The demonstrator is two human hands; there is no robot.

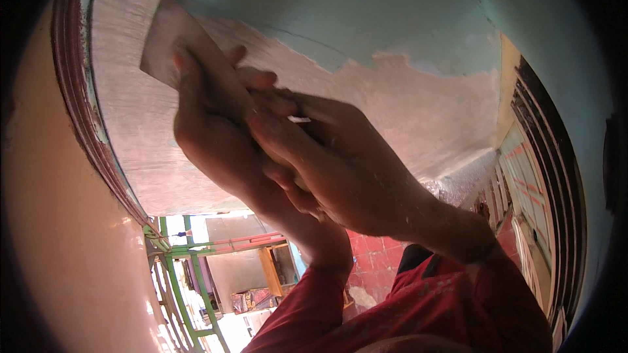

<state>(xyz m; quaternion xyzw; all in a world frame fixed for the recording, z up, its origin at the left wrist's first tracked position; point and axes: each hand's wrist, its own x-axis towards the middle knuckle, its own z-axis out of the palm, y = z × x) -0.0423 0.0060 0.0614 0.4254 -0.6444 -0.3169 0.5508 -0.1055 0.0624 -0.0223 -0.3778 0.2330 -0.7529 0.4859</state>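
Note:
A wide-bladed scraper (171, 34) lies across both of my hands, its flat blade pointing to the upper left. My right hand (343, 157) is wrapped round its handle, most of which the fingers hide. Further up, my left hand (219, 114) grips the blade part from below, thumb on its face and fingertips showing past the far side. Behind the blade spreads a painted surface, with blue-green paint (405, 6) above and a bare pinkish-white patch (445, 108) with a ragged border. Whether the blade's edge touches it I cannot tell.
A dark red moulded frame (75, 85) runs down the left beside a peach wall (39, 176). Green bars (196, 287) stand before a bright opening at lower left. Red floor tiles (373, 255) show below, and a dark slatted frame (549, 150) curves along the right.

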